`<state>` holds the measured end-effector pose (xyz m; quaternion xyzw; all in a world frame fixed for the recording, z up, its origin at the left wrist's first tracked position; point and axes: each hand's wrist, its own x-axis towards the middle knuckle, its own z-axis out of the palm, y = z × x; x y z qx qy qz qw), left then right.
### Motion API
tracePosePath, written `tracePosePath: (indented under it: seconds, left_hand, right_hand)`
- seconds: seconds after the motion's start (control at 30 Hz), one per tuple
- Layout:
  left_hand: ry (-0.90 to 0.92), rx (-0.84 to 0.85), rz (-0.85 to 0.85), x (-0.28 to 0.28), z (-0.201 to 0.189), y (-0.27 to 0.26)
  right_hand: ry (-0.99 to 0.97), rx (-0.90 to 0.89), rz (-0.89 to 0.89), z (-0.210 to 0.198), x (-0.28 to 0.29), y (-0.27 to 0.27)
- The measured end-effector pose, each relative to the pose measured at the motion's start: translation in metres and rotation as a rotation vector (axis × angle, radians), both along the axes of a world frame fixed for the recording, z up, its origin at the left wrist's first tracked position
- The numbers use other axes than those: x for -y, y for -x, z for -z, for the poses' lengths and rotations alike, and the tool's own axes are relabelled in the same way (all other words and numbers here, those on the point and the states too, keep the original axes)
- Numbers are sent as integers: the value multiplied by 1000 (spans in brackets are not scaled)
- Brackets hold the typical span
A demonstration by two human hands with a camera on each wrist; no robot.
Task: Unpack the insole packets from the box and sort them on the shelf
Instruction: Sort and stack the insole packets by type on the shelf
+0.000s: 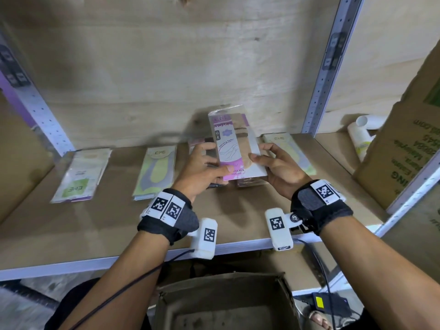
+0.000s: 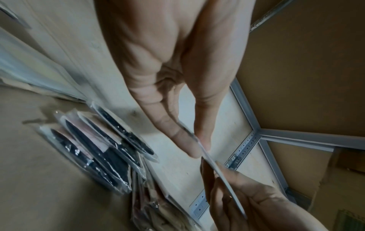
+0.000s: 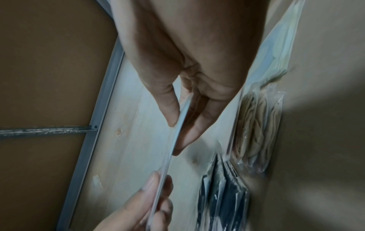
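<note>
The pink-and-white insole packet (image 1: 234,148) was held up above the middle of the shelf board (image 1: 100,225), tilted with its top edge toward the plywood back wall (image 1: 166,67). The left hand (image 1: 202,170) pinched its left lower edge, thumb on the printed front and the fingers behind. The right hand (image 1: 277,166) pinched the right edge in the same way, thumb on the front. In both wrist views the packet appeared only as a thin pale edge between thumb and fingers, so both hands were closed on it in a narrow pinch.

Directly under the held packet, a pile of packets with dark insoles (image 2: 102,150) lay on the board, and just beside it a clear packet with beige contents (image 3: 254,129). Further left lay a packet with yellow and grey insoles (image 1: 157,172), and well apart from it, near the left upright, a packet with a green label (image 1: 81,175). To the right of the hands, another pale yellow packet (image 1: 285,148) lay near the perforated metal upright (image 1: 326,75).

At the right end of the shelf a white plastic bottle (image 1: 359,134) lay beside a large cardboard carton with green print (image 1: 404,144). Below the shelf edge, between the forearms, stood an open cardboard box (image 1: 226,303); its inside looked dark, and what it contained I could not tell.
</note>
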<state>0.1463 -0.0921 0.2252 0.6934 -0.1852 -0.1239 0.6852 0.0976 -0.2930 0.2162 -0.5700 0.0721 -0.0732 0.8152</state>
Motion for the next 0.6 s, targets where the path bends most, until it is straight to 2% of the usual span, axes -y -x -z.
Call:
tracePosePath:
  seconds: [0.13,0.2,0.27,0.33,0.4,0.47,0.6]
  left_hand:
    - [-53,21,-82,-15,1,-15]
    - [-86,90,-239,-31,2,-32]
    - [-298,226,-503,-56,6,-53]
    - [-585,205,-670,-84,12,-70]
    - [-846,29,-632,-105,19,-80]
    - [-1031,-84,-550,-116,21,-81]
    - [-1027,-163,-489,-126,22,-77]
  right_hand:
    - [17,-8,-19,1,-6,-1]
    - [28,-11,-17,-1,-8,0]
    - [34,-9,-18,-2,-8,3]
    - [30,-8,-14,-2,-7,6]
    - [24,-5,-16,-2,-5,8]
    - [33,0,-16,-3,-4,9]
    - [37,-6,-27,-3,-2,11]
